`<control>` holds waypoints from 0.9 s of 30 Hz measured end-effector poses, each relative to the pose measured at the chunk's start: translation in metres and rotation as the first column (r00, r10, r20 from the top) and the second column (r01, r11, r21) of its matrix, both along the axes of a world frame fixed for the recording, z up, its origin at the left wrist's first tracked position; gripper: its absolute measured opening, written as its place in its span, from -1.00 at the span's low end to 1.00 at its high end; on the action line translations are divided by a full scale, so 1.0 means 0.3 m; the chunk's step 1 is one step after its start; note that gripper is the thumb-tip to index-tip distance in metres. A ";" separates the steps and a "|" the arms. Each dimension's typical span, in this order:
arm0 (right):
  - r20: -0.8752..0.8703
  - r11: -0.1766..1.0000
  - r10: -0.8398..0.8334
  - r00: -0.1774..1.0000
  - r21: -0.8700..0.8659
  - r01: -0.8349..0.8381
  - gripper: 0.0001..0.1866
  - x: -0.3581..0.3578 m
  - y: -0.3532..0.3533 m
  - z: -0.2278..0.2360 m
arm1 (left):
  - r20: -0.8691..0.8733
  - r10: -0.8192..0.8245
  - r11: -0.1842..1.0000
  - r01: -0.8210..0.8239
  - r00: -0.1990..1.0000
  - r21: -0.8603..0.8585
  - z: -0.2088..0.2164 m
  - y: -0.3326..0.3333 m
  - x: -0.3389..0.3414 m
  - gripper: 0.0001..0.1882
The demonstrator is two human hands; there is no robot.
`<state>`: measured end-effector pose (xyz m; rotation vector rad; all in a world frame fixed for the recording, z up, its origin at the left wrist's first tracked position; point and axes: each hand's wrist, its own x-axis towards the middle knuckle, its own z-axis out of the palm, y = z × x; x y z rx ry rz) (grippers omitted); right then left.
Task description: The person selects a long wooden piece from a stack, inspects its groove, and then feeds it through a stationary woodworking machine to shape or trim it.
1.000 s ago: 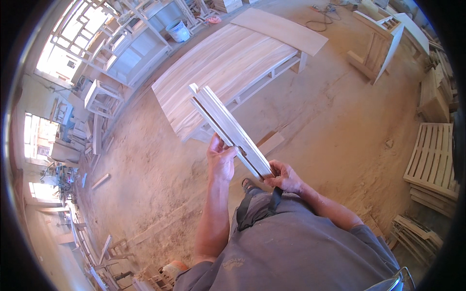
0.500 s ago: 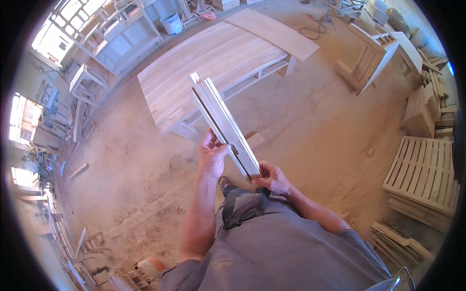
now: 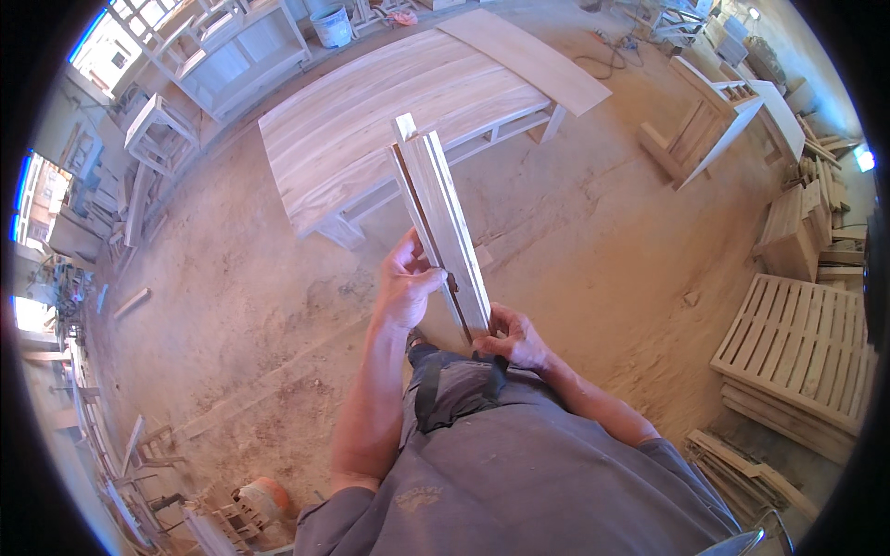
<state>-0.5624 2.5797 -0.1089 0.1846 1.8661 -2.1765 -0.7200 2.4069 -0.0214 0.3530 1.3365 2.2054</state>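
Observation:
A pale grooved wooden rail is held out in front of my waist, its far end pointing away and slightly left. A narrow tenon juts from that far end, and a dark groove runs along the left side. My left hand is closed on the rail's left edge below the middle, thumb by a dark notch in the groove. At the near end, my right hand pinches the right corner between thumb and fingers. The fingers behind the wood are partly hidden.
Beyond the rail stands a low wide wooden table with a loose board across its right end. Stacked slatted panels lie at right, near a wooden cabinet-like piece. An orange-and-white bucket sits lower left on the dusty floor.
The rail's far end has swung to the right, so the rail points more straight ahead. Both hands keep their hold, and the surroundings have shifted slightly in view.

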 end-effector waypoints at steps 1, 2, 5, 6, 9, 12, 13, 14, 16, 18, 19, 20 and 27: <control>0.012 1.000 -0.014 1.000 -0.025 0.014 -0.49 0.007 -0.003 -0.004 | 0.004 -0.016 1.000 0.016 1.000 0.004 -0.003 -0.006 -0.001 -0.33; 0.026 0.998 -0.027 0.999 -0.051 0.029 -0.49 0.002 -0.017 0.029 | -0.006 -0.016 1.000 0.017 1.000 0.016 -0.010 -0.010 -0.004 -0.32; 0.026 0.999 -0.020 0.999 -0.027 0.020 -0.47 -0.004 -0.018 0.028 | -0.023 -0.020 0.999 0.021 1.000 0.039 -0.021 -0.018 -0.006 -0.29; 0.021 1.000 -0.010 1.000 -0.003 0.010 -0.46 -0.004 -0.018 0.020 | -0.019 -0.024 0.999 0.024 1.000 0.038 -0.019 -0.019 -0.008 -0.28; 0.019 0.997 -0.017 1.000 -0.070 0.018 -0.45 -0.007 -0.023 0.017 | -0.014 -0.025 0.999 0.026 1.000 0.040 -0.017 -0.023 -0.008 -0.25; 0.018 0.988 -0.050 0.999 -0.144 0.052 -0.47 -0.012 -0.034 0.021 | -0.015 -0.022 0.998 0.023 1.000 0.056 -0.012 -0.023 -0.009 -0.24; 0.013 0.993 -0.042 0.999 -0.110 0.043 -0.49 -0.013 -0.029 0.006 | -0.016 -0.021 0.998 0.022 1.000 0.063 -0.011 -0.023 -0.011 -0.24; 0.008 0.996 -0.034 0.999 -0.076 0.035 -0.52 -0.016 -0.022 -0.006 | -0.014 -0.022 0.998 0.023 1.000 0.064 -0.013 -0.023 -0.012 -0.24; 0.003 0.999 -0.027 1.000 -0.019 0.027 -0.55 -0.014 -0.013 -0.022 | -0.011 -0.025 0.997 0.026 1.000 0.067 -0.018 -0.025 -0.016 -0.24; 0.004 0.999 -0.028 1.000 0.026 0.028 -0.57 -0.023 -0.011 0.010 | -0.007 -0.030 0.996 0.031 1.000 0.083 -0.018 -0.027 -0.023 -0.25; 0.001 1.000 -0.026 1.000 0.001 0.026 -0.57 -0.026 -0.011 0.005 | -0.005 -0.033 0.995 0.033 0.999 0.092 -0.019 -0.026 -0.027 -0.25; -0.003 0.999 -0.026 1.000 -0.026 0.026 -0.56 -0.029 -0.014 0.003 | -0.005 -0.034 0.995 0.034 0.999 0.093 -0.018 -0.025 -0.030 -0.25; 0.011 0.999 -0.025 1.000 -0.034 0.026 -0.50 -0.047 -0.014 -0.013 | 0.008 -0.057 0.995 0.056 0.998 0.085 -0.018 -0.020 -0.057 -0.27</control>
